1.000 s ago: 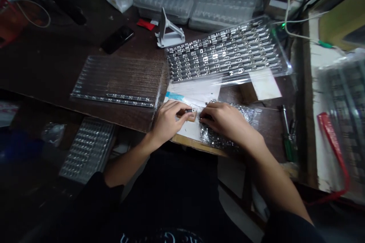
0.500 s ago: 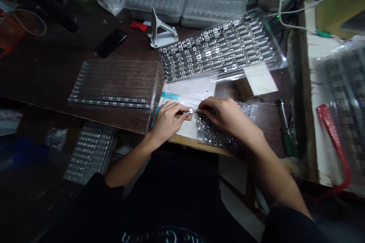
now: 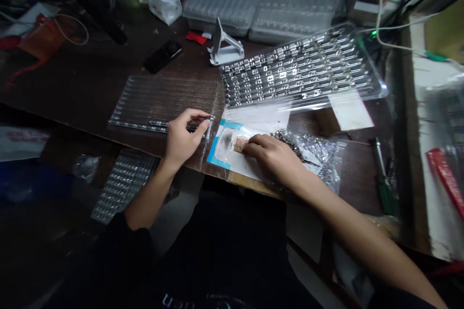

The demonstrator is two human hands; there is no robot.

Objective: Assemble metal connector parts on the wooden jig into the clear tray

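My left hand [image 3: 184, 137] pinches a small metal connector [image 3: 210, 117] between thumb and fingertips, above the right end of a clear ribbed tray [image 3: 166, 94]. Connectors lie in rows [image 3: 137, 126] along that tray's near edge. My right hand [image 3: 273, 154] is closed, its fingertips down beside a small wooden block [image 3: 239, 145] on a white board edged with blue tape [image 3: 217, 152]. What those fingertips hold, if anything, is hidden. Just right of this hand spreads a pile of small shiny metal parts [image 3: 321, 149] on clear plastic.
A tilted clear tray full of connectors [image 3: 300, 67] lies behind the board, with a white folding stand [image 3: 226, 48] at its left. A black phone [image 3: 163, 56] rests farther left. Stacked clear trays [image 3: 217, 5] stand at the back. A green-handled screwdriver [image 3: 384, 183] lies at right.
My left hand has moved left from the block to the ribbed tray, carrying the connector. My right hand has come to the block's side from above the metal parts. The view has shifted.
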